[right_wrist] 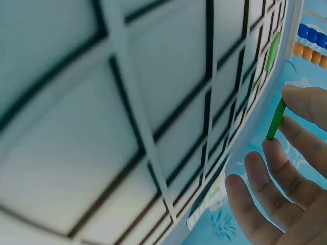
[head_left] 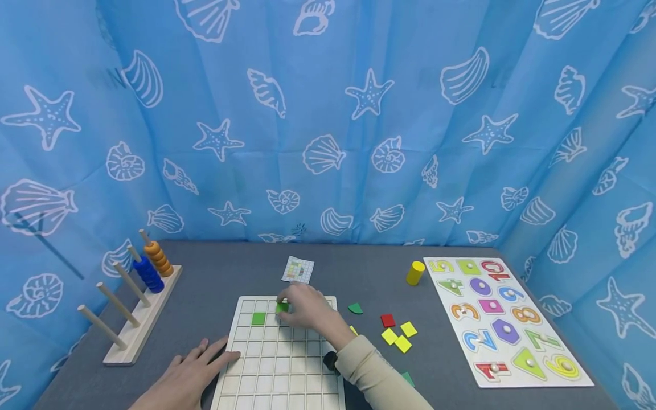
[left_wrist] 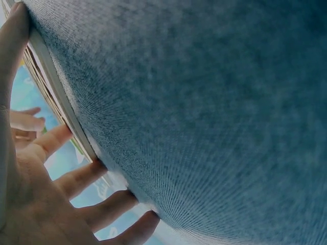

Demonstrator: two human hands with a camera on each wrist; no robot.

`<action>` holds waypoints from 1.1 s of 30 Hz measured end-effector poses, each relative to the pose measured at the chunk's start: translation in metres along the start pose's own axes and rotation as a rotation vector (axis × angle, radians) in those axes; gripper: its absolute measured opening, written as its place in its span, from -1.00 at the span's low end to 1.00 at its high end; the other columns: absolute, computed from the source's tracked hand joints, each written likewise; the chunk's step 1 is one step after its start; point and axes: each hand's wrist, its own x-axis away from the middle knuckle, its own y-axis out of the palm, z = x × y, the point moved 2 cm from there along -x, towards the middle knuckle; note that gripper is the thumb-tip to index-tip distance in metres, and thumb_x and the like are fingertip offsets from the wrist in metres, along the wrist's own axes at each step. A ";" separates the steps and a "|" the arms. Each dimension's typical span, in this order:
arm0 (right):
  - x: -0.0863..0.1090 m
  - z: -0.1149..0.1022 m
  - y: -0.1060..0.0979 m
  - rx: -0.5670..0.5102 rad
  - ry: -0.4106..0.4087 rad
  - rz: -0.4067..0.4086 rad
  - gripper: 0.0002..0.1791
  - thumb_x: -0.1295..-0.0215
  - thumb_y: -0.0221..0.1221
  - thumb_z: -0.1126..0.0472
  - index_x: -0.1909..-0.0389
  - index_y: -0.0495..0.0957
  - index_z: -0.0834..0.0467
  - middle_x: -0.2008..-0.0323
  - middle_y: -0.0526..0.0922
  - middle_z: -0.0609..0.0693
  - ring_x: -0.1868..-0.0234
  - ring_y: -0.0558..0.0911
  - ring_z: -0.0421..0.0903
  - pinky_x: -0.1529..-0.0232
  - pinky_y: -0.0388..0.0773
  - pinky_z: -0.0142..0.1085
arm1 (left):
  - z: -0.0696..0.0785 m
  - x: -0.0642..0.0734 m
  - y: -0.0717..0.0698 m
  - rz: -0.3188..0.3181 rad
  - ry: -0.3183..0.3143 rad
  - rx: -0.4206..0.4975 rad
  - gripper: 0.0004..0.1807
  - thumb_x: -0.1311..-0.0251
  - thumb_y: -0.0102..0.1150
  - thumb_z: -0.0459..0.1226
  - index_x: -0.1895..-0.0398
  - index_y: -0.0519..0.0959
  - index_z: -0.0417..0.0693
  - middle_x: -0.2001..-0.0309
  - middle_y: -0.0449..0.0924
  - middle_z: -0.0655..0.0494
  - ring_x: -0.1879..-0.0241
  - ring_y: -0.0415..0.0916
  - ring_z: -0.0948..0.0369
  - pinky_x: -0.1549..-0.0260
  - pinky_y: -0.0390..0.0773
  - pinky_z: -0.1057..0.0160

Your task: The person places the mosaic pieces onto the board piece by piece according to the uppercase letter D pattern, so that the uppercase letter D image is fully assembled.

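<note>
My right hand (head_left: 306, 307) pinches a green square tile (right_wrist: 276, 120) between thumb and fingers, over the far part of a white gridded board (head_left: 277, 366). In the right wrist view the tile is held on edge, tilted, a little off the grid. Another green square tile (head_left: 258, 318) lies in a cell of the board's second row, left of the held one. My left hand (head_left: 189, 373) rests at the board's left side, its fingers spread; in the left wrist view, fingertips touch the board's edge (left_wrist: 59, 99) and the grey tabletop.
Behind the board lies a printed grid card (head_left: 298, 270). To its right are a green quarter-circle piece (head_left: 355, 308), a red tile (head_left: 388, 320), several yellow tiles (head_left: 403, 344) and a yellow cylinder (head_left: 415, 273). A number puzzle board (head_left: 451, 336) lies far right; a pegged bead stacker (head_left: 125, 344) stands left.
</note>
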 end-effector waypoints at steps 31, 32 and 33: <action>-0.005 -0.019 0.019 0.170 0.005 -0.054 -0.72 -0.22 0.46 0.09 0.03 0.78 -0.06 0.07 0.76 -0.14 0.12 0.69 -0.21 0.31 0.64 -0.37 | -0.005 0.000 0.002 0.017 0.033 -0.011 0.17 0.26 0.36 0.53 -0.50 0.34 0.30 -0.55 0.22 -0.15 -0.42 0.15 -0.55 0.04 0.24 -0.73; -0.005 -0.019 0.019 0.169 0.003 -0.051 -0.73 -0.22 0.45 0.10 0.04 0.78 -0.05 0.08 0.76 -0.14 0.12 0.69 -0.21 0.31 0.63 -0.39 | -0.004 0.000 0.002 0.015 0.029 -0.012 0.17 0.26 0.37 0.53 -0.50 0.34 0.29 -0.55 0.22 -0.15 -0.42 0.15 -0.55 0.04 0.24 -0.73; -0.005 -0.019 0.019 0.173 -0.003 -0.046 -0.73 -0.22 0.46 0.11 0.05 0.79 -0.05 0.09 0.76 -0.14 0.13 0.69 -0.22 0.31 0.63 -0.40 | -0.004 0.000 0.002 0.014 0.027 -0.012 0.17 0.26 0.37 0.53 -0.50 0.34 0.29 -0.55 0.22 -0.15 -0.42 0.15 -0.55 0.04 0.24 -0.73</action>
